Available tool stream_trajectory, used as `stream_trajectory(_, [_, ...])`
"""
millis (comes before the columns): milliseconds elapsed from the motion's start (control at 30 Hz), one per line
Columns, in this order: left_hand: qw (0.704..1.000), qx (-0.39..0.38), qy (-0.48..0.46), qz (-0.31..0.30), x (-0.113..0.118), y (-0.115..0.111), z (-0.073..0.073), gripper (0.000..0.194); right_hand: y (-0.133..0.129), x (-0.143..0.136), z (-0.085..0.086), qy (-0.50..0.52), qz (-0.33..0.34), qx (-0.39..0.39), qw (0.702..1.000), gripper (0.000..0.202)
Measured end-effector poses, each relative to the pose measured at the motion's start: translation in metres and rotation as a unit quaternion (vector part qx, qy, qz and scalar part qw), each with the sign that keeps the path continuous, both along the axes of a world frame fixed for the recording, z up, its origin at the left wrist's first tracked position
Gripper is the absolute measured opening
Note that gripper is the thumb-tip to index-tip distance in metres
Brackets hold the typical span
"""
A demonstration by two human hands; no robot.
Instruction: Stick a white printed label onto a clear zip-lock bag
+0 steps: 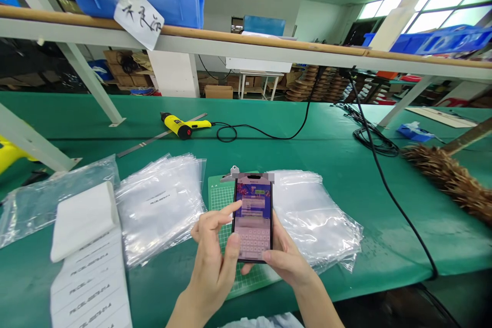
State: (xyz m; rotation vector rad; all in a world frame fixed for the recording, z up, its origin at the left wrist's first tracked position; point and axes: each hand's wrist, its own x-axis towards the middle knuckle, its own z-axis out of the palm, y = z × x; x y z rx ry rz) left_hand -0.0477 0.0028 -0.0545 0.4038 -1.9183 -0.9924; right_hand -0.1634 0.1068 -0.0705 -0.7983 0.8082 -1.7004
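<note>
While fingertips meet glass, a slim phone [253,225] — flat, dark-edged.

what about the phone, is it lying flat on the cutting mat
No, the phone is held up in the right hand, over the green cutting mat.

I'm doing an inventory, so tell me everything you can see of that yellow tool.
The yellow tool looks like a plastic heat gun, with a black nozzle, a black rear end marked red and a yellow handle. It lies on its side on the green tabletop, across a metal strip. A black cord leaves the handle.
</note>
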Motion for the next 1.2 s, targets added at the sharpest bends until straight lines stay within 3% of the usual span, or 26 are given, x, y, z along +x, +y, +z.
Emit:
stream_trajectory(67, [1.0, -0.015, 0.006, 0.012, 0.0024, -0.0023, -0.0002, 0.011, -0.0007, 0.0, 0.0003, -0.001, -0.005, -0.007, 1.0, 0.074])
stream_trajectory(200, [0.998, -0.032, 0.048, -0.006, 0.0072, -0.0074, 0.0002, 0.03, -0.0013, 0.0006, 0.0024, -0.004, -0.009, -0.004, 1.0, 0.073])
stream_trajectory(367, [0.994, 0.053, 0.095, 0.006, 0.0052, -0.0063, -0.0013, 0.011, -0.0021, 0.0002, 0.0038, -0.021, -0.012, -0.003, 1.0, 0.067])
stream_trajectory(567, [0.996, 0.011, 0.081, 0.023, 0.0022, -0.0058, -0.001, 0.014, -0.0023, -0.0005, 0.0033, -0.028, -0.021, 0.01, 0.999, 0.054])
stream_trajectory(800, [0.992, 0.012, 0.118, -0.032, 0.0014, -0.0072, 0.0009, 0.013, -0.0028, 0.0006, 0.0032, -0.031, -0.022, 0.003, 0.999, 0.05])
stream_trajectory(1000, [0.995, 0.005, 0.097, -0.037, 0.0034, -0.0087, -0.0006, 0.029, -0.0042, 0.0, 0.0041, -0.021, -0.031, 0.009, 0.999, 0.058])
stream_trajectory(1100, [0.992, 0.053, 0.11, -0.003, 0.0021, -0.0074, 0.0007, 0.008, -0.0039, 0.0004, 0.0048, -0.023, -0.032, 0.014, 0.999, 0.056])
stream_trajectory(1200, [0.986, 0.11, 0.127, 0.025, -0.0008, -0.0058, 0.0011, 0.026, -0.0037, 0.0007, 0.0056, -0.029, -0.039, 0.023, 0.999, 0.052])
